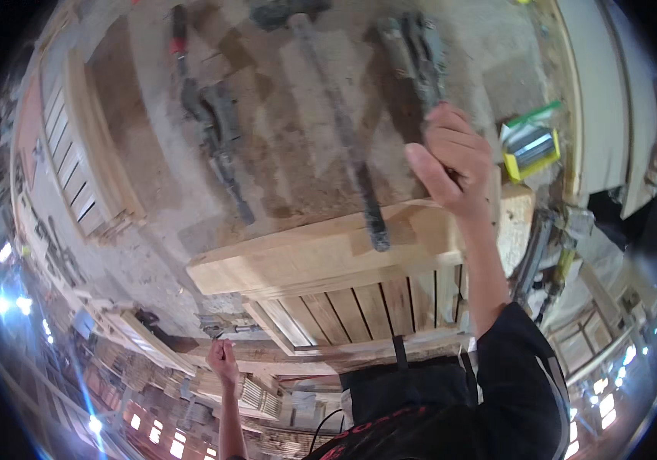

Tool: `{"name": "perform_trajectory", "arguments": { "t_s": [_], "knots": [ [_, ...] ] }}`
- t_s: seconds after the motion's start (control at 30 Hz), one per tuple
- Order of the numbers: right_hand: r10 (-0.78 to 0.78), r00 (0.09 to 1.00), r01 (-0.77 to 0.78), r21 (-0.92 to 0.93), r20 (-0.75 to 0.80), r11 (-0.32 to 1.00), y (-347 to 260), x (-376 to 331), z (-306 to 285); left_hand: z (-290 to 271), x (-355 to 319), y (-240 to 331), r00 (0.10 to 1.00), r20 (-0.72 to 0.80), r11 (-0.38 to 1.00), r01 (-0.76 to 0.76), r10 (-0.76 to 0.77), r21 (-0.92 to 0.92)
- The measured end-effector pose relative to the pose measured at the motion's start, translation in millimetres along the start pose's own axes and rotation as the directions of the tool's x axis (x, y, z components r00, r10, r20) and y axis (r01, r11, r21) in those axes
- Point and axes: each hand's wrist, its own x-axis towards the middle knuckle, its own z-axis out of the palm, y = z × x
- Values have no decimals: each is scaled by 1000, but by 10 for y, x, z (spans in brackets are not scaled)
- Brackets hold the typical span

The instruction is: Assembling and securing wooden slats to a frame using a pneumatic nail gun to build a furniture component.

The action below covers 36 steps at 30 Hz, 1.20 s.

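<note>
Far left on the rough, stained grey worktop (290,180) lies a pale wooden slatted panel (72,157). Then there's a dark metal tool with a red grip (219,123); below it the left hand (223,362) curls beside a small grey metal tool (230,326), grasping or not, I can't tell. A long-shafted dark hammer (341,126) reaches over a thick-railed slatted wooden frame (351,312). The right hand's (457,157) fingers bend at a jointed grey metal tool's (424,57) near end, their hold unclear. Rightmost, a yellow box (512,167) holds something dark and silvery.
</note>
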Motion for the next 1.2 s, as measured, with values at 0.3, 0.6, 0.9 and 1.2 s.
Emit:
{"name": "perform_trajectory", "arguments": {
  "t_s": [0.3, 0.6, 0.9, 1.2],
  "knots": [
    [373, 726, -293, -231, 578, 928, -964, 1008, 919, -422, -163, -52, 957, -37, 954, 285, -289, -91],
    [699, 659, -750, 310, 279, 584, 423, 2067, 2691, 6, -77, -214, 998, -63, 999, -16, 18, 41],
    [306, 706, -559, 238, 638, 794, -1537, 1290, 2361, -231, -213, -143, 995, -100, 998, -34, 29, -56],
    [-88, 977, 139, -267, 192, 954, -1146, 400, 2783, -350, -122, -15, 996, -90, 988, -21, 8, -155]
  ]
}}
